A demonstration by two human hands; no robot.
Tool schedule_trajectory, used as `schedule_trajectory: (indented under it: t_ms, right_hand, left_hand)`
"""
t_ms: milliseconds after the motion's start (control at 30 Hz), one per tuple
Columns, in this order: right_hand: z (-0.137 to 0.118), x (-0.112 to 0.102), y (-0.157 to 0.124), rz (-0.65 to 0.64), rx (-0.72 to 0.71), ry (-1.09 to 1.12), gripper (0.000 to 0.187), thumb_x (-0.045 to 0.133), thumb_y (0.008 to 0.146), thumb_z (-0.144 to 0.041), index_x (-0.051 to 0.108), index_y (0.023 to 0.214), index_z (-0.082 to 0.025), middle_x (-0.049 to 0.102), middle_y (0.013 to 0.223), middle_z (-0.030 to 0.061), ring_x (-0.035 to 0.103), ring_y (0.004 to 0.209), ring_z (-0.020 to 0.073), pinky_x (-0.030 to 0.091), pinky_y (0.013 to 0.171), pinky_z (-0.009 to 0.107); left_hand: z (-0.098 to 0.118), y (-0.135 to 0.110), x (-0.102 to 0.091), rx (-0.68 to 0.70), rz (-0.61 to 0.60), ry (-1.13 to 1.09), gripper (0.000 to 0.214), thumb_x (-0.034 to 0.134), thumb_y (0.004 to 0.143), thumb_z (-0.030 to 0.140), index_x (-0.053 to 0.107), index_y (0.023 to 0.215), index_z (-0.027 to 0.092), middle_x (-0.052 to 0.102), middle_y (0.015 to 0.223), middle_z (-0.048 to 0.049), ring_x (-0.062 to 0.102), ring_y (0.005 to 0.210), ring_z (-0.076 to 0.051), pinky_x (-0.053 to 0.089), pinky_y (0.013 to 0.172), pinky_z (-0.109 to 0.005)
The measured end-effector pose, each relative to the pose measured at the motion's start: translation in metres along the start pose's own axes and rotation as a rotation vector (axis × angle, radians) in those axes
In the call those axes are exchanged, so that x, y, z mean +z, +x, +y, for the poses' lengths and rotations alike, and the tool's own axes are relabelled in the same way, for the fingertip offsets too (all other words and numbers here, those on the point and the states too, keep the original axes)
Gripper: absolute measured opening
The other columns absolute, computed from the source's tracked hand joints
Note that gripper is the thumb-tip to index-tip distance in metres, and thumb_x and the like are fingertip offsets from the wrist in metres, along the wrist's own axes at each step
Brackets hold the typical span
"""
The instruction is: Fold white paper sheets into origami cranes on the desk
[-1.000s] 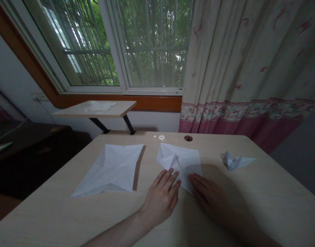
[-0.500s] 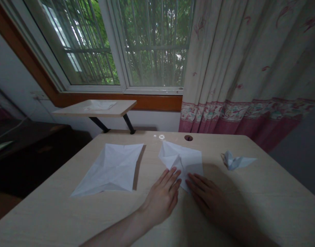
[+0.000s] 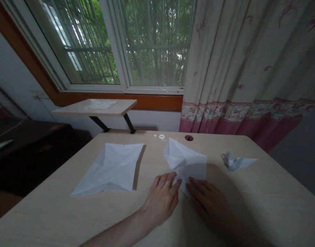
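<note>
By the window (image 3: 156, 44), folded paper (image 3: 195, 160) lies near the tabletop's (image 3: 57, 219) back edge (image 3: 216, 134), room either side, the right hand (image 3: 207, 195) flat on it, the left hand (image 3: 162, 193) touching, pinching or not I can't tell.

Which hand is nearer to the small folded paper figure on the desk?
Right. The right hand, on the middle sheet, is left of the paper figure and closer to the person; the left hand is farther left, beyond the right hand.
</note>
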State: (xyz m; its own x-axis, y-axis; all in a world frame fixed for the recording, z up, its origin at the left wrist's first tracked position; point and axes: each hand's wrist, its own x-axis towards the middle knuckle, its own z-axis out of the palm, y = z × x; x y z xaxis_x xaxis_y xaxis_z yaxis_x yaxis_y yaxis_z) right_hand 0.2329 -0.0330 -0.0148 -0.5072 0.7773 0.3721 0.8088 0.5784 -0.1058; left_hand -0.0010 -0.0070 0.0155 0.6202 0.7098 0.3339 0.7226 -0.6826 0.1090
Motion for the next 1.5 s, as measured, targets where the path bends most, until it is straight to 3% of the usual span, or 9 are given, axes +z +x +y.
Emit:
schedule_trajectory:
  t_ms: [200,433,633,867,1033,1300,1500]
  right_hand:
    - [-0.003,-0.007,0.004,-0.013,-0.014,-0.019,0.037,0.045,0.097,-0.022,0.064,0.128,-0.022,0.067,0.13,0.0109,0.066,0.109,0.0288,0.054,0.091,0.048]
    - [-0.003,-0.011,0.002,0.05,-0.04,-0.012,0.032,0.045,0.094,-0.019,0.071,0.114,-0.023,0.073,0.117,0.0093,0.069,0.1,0.0287,0.055,0.087,0.047]
    - [0.003,-0.007,0.004,0.053,0.053,0.118,0.028,0.042,0.096,-0.014,0.068,0.1,-0.021,0.073,0.099,0.0082,0.068,0.09,0.0233,0.054,0.084,0.04]
    - [0.019,0.002,0.017,0.067,0.163,0.04,0.027,0.042,0.098,-0.02,0.06,0.079,-0.023,0.066,0.08,0.005,0.065,0.075,0.0215,0.052,0.069,0.035]
    - [0.023,0.005,0.022,0.007,0.167,0.022,0.025,0.047,0.098,-0.024,0.058,0.076,-0.023,0.066,0.075,0.0029,0.066,0.068,0.0197,0.048,0.062,0.031]
    - [0.022,0.011,0.022,0.025,0.235,0.058,0.031,0.044,0.1,-0.029,0.057,0.072,-0.023,0.066,0.067,0.0015,0.066,0.06,0.0181,0.044,0.055,0.028]
    - [0.021,0.013,0.021,0.04,0.246,0.077,0.033,0.044,0.101,-0.032,0.058,0.073,-0.023,0.067,0.067,0.0016,0.066,0.061,0.0181,0.045,0.056,0.028]
  left_hand:
    - [-0.001,0.0,0.002,-0.088,-0.034,-0.08,0.046,0.057,0.09,0.014,0.057,0.134,0.029,0.057,0.113,-0.0099,0.053,0.099,-0.028,0.048,0.082,-0.044]
    - [-0.006,0.001,0.004,-0.082,-0.006,-0.185,0.049,0.057,0.087,0.01,0.06,0.131,0.033,0.053,0.111,-0.0084,0.05,0.101,-0.027,0.045,0.084,-0.042]
    - [-0.007,0.002,0.002,-0.086,-0.036,-0.291,0.052,0.059,0.084,0.007,0.064,0.128,0.035,0.052,0.113,-0.0074,0.048,0.105,-0.027,0.044,0.087,-0.043]
    - [-0.007,0.004,-0.003,-0.04,-0.084,-0.316,0.053,0.061,0.085,0.01,0.062,0.129,0.039,0.053,0.112,-0.0057,0.048,0.107,-0.026,0.043,0.088,-0.043]
    - [-0.006,0.003,-0.002,-0.044,-0.102,-0.314,0.05,0.064,0.086,0.015,0.062,0.13,0.04,0.053,0.113,-0.0054,0.049,0.109,-0.026,0.042,0.089,-0.043]
    - [-0.005,0.004,-0.003,-0.042,-0.077,-0.309,0.047,0.065,0.086,0.016,0.064,0.128,0.036,0.055,0.113,-0.0067,0.05,0.106,-0.027,0.043,0.088,-0.043]
    - [-0.005,0.004,-0.002,-0.028,-0.016,-0.307,0.035,0.064,0.085,0.015,0.072,0.115,0.034,0.058,0.106,-0.0053,0.054,0.101,-0.025,0.043,0.084,-0.041]
